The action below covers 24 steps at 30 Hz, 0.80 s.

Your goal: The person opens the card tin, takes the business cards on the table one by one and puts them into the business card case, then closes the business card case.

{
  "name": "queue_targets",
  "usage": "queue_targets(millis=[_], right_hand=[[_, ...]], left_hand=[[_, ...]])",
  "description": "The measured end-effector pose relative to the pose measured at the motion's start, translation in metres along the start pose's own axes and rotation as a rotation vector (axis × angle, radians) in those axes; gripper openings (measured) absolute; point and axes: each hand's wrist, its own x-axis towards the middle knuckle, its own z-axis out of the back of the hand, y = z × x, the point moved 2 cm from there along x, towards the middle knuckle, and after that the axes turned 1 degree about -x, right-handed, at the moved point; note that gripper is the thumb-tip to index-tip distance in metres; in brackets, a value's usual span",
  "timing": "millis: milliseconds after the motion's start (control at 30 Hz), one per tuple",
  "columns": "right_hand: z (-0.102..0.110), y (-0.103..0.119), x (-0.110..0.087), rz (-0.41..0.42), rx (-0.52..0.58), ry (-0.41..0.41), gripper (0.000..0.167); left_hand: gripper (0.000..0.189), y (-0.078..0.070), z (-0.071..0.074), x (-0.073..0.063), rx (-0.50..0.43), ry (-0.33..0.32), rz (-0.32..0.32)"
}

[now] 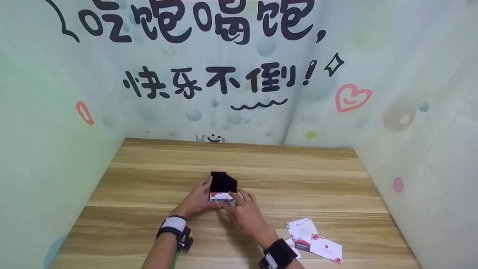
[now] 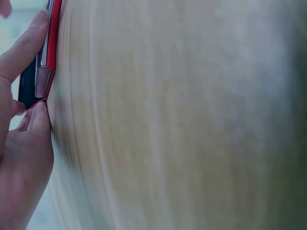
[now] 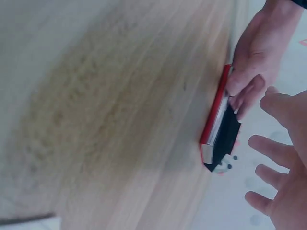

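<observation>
A business card case (image 1: 223, 182) stands with its lid raised, black inside and red along the outer edge. A white card with red and blue print (image 1: 216, 195) lies in its metal-framed tray. My left hand (image 1: 195, 200) grips the case at its left side, thumb along the front edge and fingers round the side, as the left wrist view of the case (image 2: 54, 43) shows. Over the case's right side hovers my right hand (image 1: 247, 213). Its fingers (image 3: 271, 151) are spread and hold nothing in the right wrist view.
Several loose printed cards overlap on the wooden table (image 1: 149, 172) at the right front, one with red corners (image 1: 325, 248) on top. A printed curtain wall (image 1: 168, 119) closes off the back and both sides.
</observation>
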Motion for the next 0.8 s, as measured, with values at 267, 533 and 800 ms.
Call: queue_targets(millis=[267,533,800], right_hand=[[0.009,0.009,-0.012,-0.036,-0.047,-0.023,0.057],[0.024,0.006,-0.024,-0.043,-0.026,0.059,0.082],[0.034,-0.007,-0.036,-0.083,0.022,0.083,0.101]], left_hand=[[0.118,0.005,0.000,-0.004,0.031,-0.039,0.056],[0.118,0.004,0.001,-0.004,-0.013,-0.041,0.084],[0.118,0.001,-0.002,-0.001,-0.148,0.011,0.037]])
